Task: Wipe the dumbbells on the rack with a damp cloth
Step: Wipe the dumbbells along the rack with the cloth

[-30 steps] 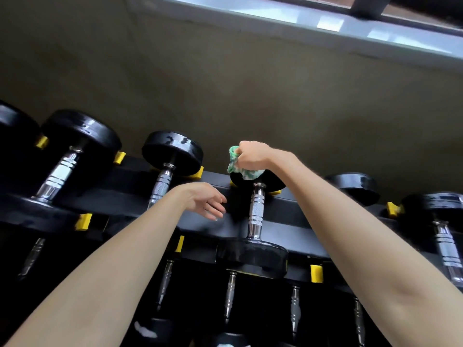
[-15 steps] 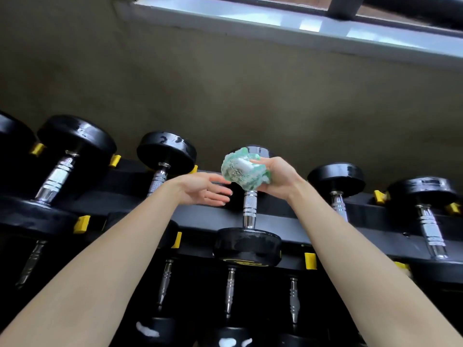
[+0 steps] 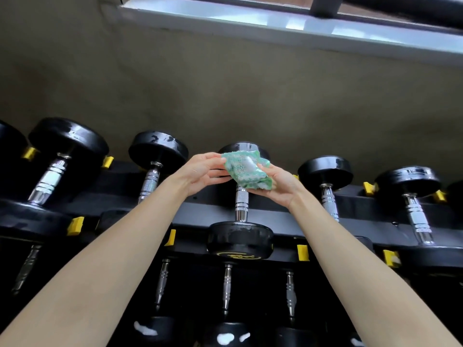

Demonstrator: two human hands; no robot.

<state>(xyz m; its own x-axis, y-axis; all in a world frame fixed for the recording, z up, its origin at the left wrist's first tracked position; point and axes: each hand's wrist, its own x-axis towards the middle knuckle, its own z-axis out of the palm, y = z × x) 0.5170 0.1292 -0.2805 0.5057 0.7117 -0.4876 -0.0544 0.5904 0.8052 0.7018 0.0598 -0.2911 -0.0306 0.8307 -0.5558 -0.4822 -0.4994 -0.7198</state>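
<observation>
Where the cloth is: crumpled green and white damp cloth (image 3: 246, 171) sits between both sets of fingers, up in front of the weights; it touches none of them
Left hand: left hand (image 3: 198, 174) pinches the cloth edge nearest it with thumb and fingertips; the gap is narrow
Right hand: right hand (image 3: 280, 189) cups the cloth from under; thumb lies over it
Why held so: I think both hands are turning it to a fresh side before more wiping
Nearest weight: black round-ended, steel-handled dumbbell (image 3: 241, 204) rests just below and behind the fingers on the black metal rack (image 3: 275, 214) with yellow stops
Hard to see: right fingertips hide behind the cloth; so does most of the dumbbell's far end; lower rows are dark; white marks there are too blurry to read
</observation>
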